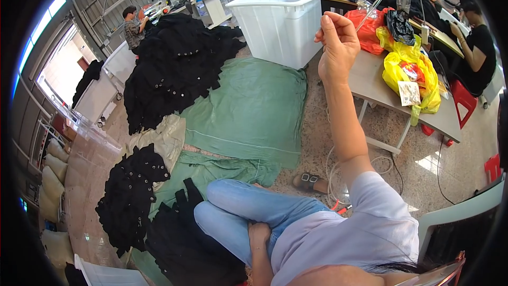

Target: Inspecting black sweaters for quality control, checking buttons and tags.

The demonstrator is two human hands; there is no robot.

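My right hand (339,42) is raised in front of the white plastic bin (275,26), thumb and fingers drawn together in a pinch. Whatever they hold, if anything, is too small to make out. Low in my lap rests my left hand (259,234), its fingers tucked between my jeans-clad legs (248,201) and hidden. Beside my legs lies a black garment (196,243). Farther left is a heap of black pieces with shiny metal rings (129,196). A larger black pile (177,58) lies beyond it, next to a green cloth (248,111) spread on the floor.
At right, a table (370,79) carries a yellow plastic bag (413,74) and a red bag (368,29). Pale cables (332,175) and a sandal (305,181) lie below it. One person (476,47) sits at far right, another (133,26) works behind the large pile.
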